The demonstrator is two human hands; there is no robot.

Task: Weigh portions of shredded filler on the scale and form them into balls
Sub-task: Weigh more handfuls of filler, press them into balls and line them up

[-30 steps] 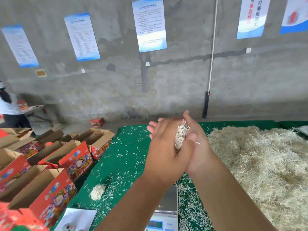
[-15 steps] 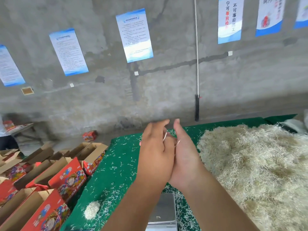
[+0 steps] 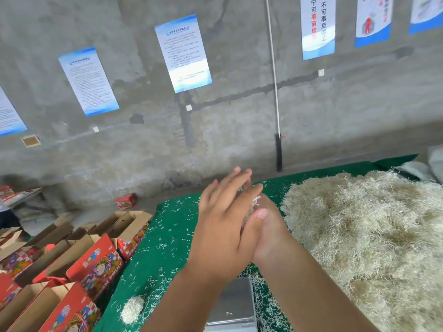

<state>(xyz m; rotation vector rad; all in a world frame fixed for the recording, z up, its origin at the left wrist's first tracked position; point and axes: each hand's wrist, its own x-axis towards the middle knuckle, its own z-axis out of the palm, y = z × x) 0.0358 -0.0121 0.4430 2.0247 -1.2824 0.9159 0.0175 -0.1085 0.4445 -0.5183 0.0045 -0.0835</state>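
Both palms pressed together over the scale (image 3: 231, 305) — left hand (image 3: 223, 226) and right hand (image 3: 268, 231), fingers straight, sandwiching a filler wad (image 3: 256, 200); finished ball (image 3: 132, 309) sits on the green table (image 3: 167, 236)

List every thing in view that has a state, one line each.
Left hand: fingers straight, pressed over the filler portion.
Right hand: palm against the left, portion between.
Pale shredded filler portion: squeezed, only a tuft showing.
Silver metal scale pan: bare.
Small pale finished ball: resting on green cloth.
Red cardboard boxes: open.
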